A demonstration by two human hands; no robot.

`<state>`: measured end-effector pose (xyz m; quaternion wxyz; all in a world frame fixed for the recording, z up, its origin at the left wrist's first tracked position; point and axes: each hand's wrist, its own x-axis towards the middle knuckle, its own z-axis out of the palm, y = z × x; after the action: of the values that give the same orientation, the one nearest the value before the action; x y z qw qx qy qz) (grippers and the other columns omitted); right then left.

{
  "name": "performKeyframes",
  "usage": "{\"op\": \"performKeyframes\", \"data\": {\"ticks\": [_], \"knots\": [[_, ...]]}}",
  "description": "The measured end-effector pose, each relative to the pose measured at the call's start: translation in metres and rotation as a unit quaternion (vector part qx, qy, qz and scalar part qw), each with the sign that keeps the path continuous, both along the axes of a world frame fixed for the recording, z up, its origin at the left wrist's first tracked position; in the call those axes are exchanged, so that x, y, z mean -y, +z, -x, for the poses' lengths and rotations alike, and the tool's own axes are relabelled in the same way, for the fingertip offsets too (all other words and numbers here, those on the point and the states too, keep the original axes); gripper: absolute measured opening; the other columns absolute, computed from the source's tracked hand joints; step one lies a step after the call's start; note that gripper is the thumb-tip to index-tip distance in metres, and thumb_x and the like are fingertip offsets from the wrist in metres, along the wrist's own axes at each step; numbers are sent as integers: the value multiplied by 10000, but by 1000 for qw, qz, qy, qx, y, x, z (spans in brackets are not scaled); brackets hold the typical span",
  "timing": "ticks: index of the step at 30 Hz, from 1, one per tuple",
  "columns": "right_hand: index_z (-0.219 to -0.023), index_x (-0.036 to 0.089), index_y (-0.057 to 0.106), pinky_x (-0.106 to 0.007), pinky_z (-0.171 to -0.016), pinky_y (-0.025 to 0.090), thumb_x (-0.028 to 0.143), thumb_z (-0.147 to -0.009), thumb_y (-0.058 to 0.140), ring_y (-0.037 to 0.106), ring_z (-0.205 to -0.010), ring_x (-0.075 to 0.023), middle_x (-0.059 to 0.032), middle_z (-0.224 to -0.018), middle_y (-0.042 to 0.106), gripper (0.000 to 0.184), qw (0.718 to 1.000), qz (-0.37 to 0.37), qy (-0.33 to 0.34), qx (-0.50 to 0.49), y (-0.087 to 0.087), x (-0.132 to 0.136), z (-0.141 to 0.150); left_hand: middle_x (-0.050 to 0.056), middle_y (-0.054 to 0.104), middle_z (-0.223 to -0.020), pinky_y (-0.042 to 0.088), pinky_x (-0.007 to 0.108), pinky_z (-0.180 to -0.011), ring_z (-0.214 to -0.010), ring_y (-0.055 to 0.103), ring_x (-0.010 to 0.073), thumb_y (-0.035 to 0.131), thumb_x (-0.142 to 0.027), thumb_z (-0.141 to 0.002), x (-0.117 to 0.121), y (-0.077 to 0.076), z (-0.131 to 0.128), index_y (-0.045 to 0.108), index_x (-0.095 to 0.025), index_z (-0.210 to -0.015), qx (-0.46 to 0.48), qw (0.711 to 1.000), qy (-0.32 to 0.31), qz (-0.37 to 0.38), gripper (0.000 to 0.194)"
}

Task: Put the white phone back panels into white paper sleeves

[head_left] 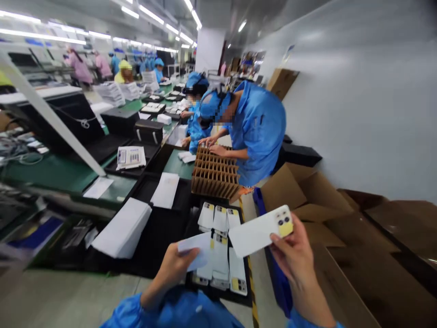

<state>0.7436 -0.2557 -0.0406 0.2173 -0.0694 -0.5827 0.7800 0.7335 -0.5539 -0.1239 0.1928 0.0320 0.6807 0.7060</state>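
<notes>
My right hand [295,250] grips a white smartphone [256,233] by its camera end, where a yellow patch sits beside the dark lenses. In my left hand [175,266] is a translucent white plastic sleeve [200,248], pinched between thumb and fingers; whether anything lies inside it I cannot tell. The two are held apart, above a black tray [249,298] with rows of stacked white phones [221,255]. Left of that tray, a thick stack of white sleeves [123,228] lies on a black surface, and a smaller white stack [165,190] is behind it.
A co-worker in blue [256,127] leans over a brown cardboard divider grid [215,171] ahead. Open cardboard boxes [307,196] crowd the right side, by a blue bin edge [273,269]. A white slanted post [58,118] rises at left, near a white labelled packet [131,157].
</notes>
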Motion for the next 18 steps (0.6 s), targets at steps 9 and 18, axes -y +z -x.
{"op": "performKeyframes", "data": {"ticks": [9,18], "knots": [[-1260,381,553,-223,-609,593,121,-665,823,648,-587,-97,34,-776,681,703,992,41,80,-94,58,34,19,105,662,-722,400,196,-569,-634,578,127,615,-447,-857,-40,48,-23,657,-89,-606,-136,988,0,77,439],[-1295,319,487,-267,-695,612,122,-633,838,672,-661,-107,-19,-968,705,775,988,63,130,-57,47,44,26,33,473,-684,295,199,-527,-607,392,89,487,-597,-933,-32,56,-47,544,-94,-741,-86,989,-124,-4,541]]}}
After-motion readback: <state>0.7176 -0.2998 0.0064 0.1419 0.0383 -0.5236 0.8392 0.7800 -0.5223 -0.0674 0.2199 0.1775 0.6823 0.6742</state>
